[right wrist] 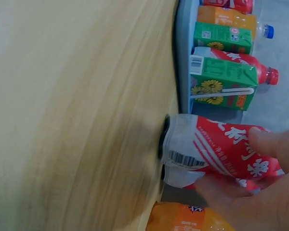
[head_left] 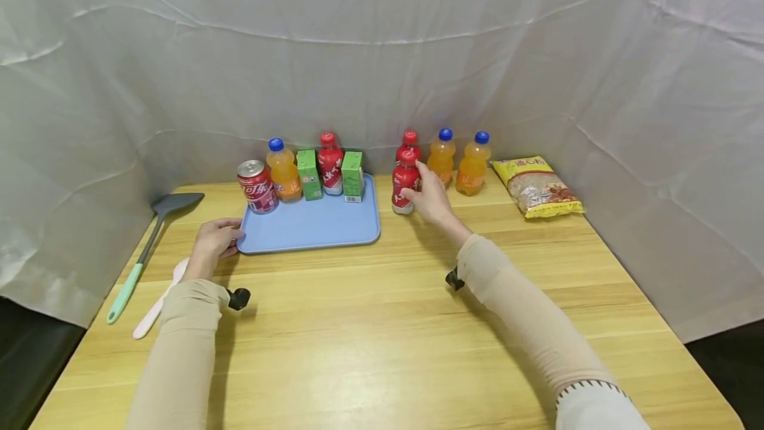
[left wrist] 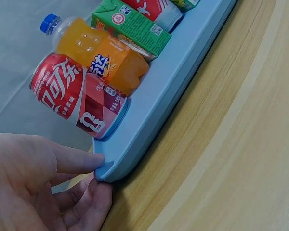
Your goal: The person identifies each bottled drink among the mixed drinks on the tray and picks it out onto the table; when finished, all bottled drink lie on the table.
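My left hand (head_left: 210, 244) pinches the near left corner of a blue tray (head_left: 310, 234), thumb on the rim and fingers beneath it. On the tray stand a cola can (left wrist: 77, 96), an orange soda bottle (head_left: 284, 174), two green drink cartons (head_left: 310, 176) and a red-and-white drink bottle (head_left: 330, 164) between the cartons. Right of the tray, my right hand (head_left: 434, 198) grips another red-and-white drink bottle (right wrist: 221, 149) round its upper part, thumb on one side and fingers on the other. That bottle is upright, close over the table. A matching red bottle (head_left: 409, 140) is partly hidden behind it.
Two orange soda bottles (head_left: 471, 168) stand right of the red ones, beside a yellow food bag (head_left: 534, 188). At the left lie a spatula with a green handle (head_left: 127, 290) and a pale pink spoon (head_left: 156, 310). A grey curtain (head_left: 382, 52) rises behind the wooden table (head_left: 358, 337).
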Action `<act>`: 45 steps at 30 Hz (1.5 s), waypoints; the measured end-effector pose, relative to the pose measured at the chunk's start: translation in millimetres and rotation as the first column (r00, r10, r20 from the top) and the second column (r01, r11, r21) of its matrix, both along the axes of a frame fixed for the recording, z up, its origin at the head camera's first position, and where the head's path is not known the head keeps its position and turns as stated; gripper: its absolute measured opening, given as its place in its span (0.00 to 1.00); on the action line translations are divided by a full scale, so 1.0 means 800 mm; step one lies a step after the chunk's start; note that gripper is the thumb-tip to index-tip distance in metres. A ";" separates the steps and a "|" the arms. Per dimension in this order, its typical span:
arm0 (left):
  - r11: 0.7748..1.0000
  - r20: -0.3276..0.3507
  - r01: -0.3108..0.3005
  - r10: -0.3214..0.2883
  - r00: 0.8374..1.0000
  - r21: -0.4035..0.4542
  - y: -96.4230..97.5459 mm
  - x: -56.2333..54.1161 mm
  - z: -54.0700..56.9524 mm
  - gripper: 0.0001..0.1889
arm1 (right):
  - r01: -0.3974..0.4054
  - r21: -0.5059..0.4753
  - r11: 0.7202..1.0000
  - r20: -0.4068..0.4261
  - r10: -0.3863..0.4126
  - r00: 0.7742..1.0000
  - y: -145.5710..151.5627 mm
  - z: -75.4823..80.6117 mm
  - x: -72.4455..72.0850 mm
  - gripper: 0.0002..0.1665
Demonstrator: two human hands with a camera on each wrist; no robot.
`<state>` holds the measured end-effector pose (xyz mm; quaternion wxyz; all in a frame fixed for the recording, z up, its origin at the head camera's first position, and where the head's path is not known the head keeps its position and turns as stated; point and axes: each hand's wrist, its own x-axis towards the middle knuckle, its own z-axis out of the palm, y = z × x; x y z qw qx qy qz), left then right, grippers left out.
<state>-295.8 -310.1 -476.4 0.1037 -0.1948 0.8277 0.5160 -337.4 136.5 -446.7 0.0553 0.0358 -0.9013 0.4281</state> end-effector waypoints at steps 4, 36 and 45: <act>1.000 0.005 0.009 -0.009 1.000 -0.007 0.001 -0.002 0.000 0.28 | 0.064 0.039 0.997 -0.141 -0.058 0.988 -0.005 0.013 0.009 0.50; 0.999 0.001 0.020 -0.020 1.000 -0.032 -0.005 0.006 -0.006 0.28 | 0.032 0.401 0.915 -0.194 0.051 0.980 -0.185 0.019 -0.052 0.47; 0.999 -0.019 0.034 -0.034 0.999 -0.022 0.000 0.009 -0.004 0.28 | 0.083 0.470 0.879 -0.179 0.003 0.984 -0.195 0.008 -0.072 0.50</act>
